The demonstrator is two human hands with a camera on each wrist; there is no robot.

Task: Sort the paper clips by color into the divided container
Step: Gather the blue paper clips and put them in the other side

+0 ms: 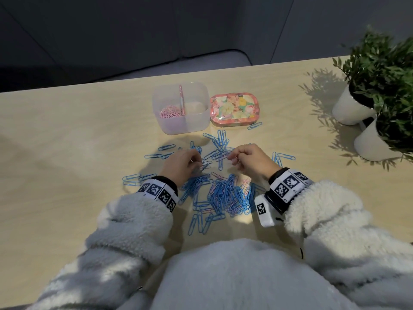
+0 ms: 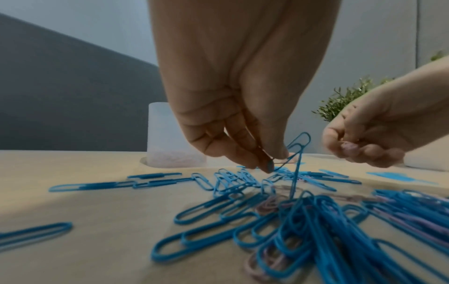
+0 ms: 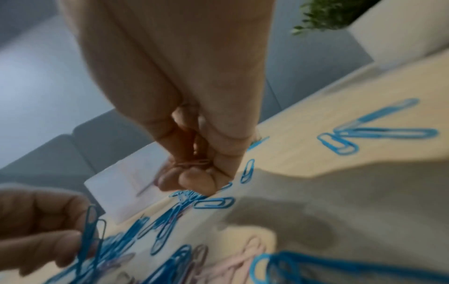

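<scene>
We see a pile of blue and pink clips on the table, just in front of the person, with loose blue clips spread flat around it, their long axes pointing in many directions. The box stands farther away, behind the pile; pink clips lie in its left compartment, beside the divider. A floral tin stands just beside the box on its right, and two potted plants are at the far right.

The left hand is over the left part of the pile, fingers pointing down. Thumb and forefinger pinch a blue clip, which stands nearly upright, its rounded end up and a little to the right; lower clips seem to hang tangled with it.

The right hand is near the left one, over the far part of the pile, also pointing down. Its fingers are curled around some pink clips, which lie about crosswise to the fingers. How many it holds, we cannot tell.
</scene>
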